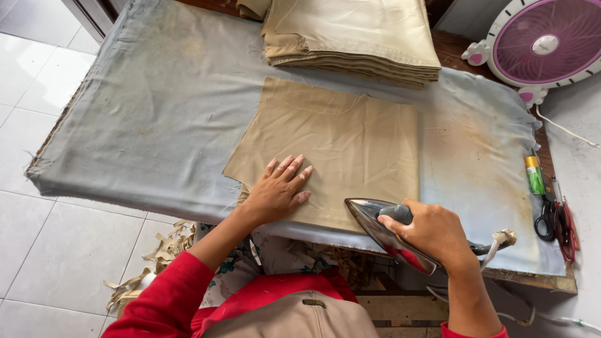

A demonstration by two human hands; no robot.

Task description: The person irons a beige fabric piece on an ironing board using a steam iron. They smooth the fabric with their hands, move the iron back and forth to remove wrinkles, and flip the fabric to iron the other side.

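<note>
Head view: left hand fingers spread flat on cloth; right hand wrapped round iron handle. Keep cloth taut, iron level.

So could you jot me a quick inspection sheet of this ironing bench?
Surface: grey cover, stained at the right.
Job's things: tan piece flat; iron tilted at its near edge.
Clutter: tan stack, scissors, green tube.
Hands: left hand flat on piece; right hand grips iron.
Cables: iron cord; white cord.
Surroundings: fan, floor scraps.
</note>
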